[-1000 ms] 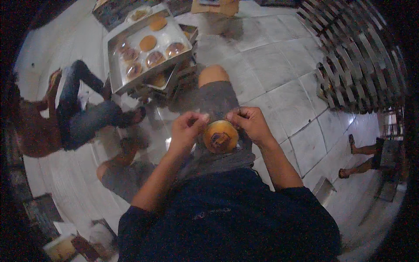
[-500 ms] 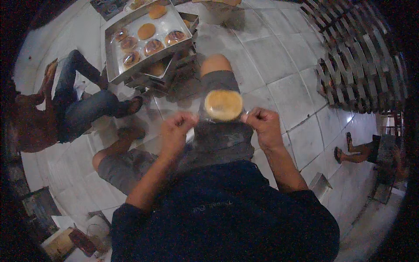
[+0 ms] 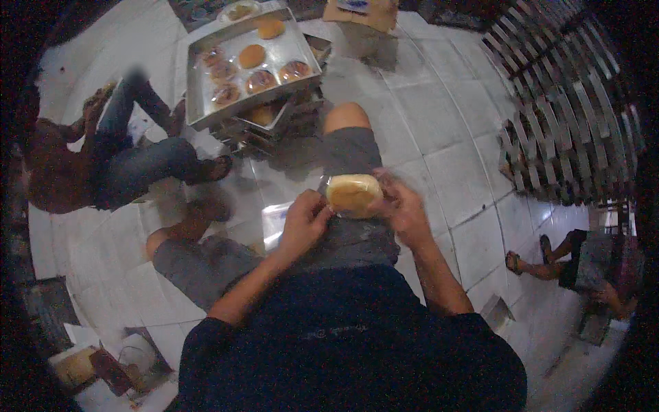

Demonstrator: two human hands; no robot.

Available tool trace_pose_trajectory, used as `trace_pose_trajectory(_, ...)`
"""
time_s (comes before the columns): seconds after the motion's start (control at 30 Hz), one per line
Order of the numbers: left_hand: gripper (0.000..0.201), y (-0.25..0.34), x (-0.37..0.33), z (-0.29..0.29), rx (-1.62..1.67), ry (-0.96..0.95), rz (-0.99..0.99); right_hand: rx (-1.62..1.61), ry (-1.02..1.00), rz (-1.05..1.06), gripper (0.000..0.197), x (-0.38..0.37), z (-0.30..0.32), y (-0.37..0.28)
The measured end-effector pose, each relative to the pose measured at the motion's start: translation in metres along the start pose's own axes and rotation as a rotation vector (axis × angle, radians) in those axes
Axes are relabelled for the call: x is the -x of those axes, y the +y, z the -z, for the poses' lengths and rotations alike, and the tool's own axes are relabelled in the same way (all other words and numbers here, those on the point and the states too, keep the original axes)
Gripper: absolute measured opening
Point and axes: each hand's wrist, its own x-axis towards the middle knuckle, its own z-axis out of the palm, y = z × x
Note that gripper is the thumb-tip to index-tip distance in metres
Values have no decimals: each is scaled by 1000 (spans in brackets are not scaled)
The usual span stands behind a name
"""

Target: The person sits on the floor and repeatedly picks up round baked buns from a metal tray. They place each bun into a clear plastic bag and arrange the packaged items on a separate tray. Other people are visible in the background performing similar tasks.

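A round, golden bun [image 3: 353, 197] in clear plastic wrap is between my hands, above my right thigh. My left hand [image 3: 304, 223] is closed, its thumb and fingers pinching the wrap at the bun's left edge. On the other side my right hand [image 3: 406, 211] has its fingers bent against the bun's right edge; they are slightly blurred. A pale, shiny sheet or packet [image 3: 274, 223] shows beside my left wrist; what it is I cannot make out.
Ahead stands a stack of trays, its top metal tray [image 3: 199, 103] bearing several buns, some dark-topped. A cardboard box [image 3: 362, 15] lies beyond. Racked metal trays [image 3: 566, 117] fill the far right. One person [image 3: 130, 158] sits at left, another [image 3: 583, 264] at right.
Both hands have come closer together and nearer to me. The bun, blurred and hanging between the pinched wrap ends before, is now held at its sides. The pale sheet has come into sight.
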Motion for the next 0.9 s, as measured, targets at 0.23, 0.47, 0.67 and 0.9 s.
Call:
trace_pose_trajectory(0.23,18,-62,55,47,146,415,153,491,-272,565,52,-112,-96,-38)
trace_pose_trajectory(0.47,24,-119,59,34,-463,211,54,1164,-63,716,38,-365,-93,-85)
trace_pose_trajectory(0.67,25,-138,70,18,-910,207,35,521,-430,473,49,-246,-161,-20)
trace_pose_trajectory(0.9,16,-51,92,51,-679,277,-180,802,-1122,260,32,-52,-140,51)
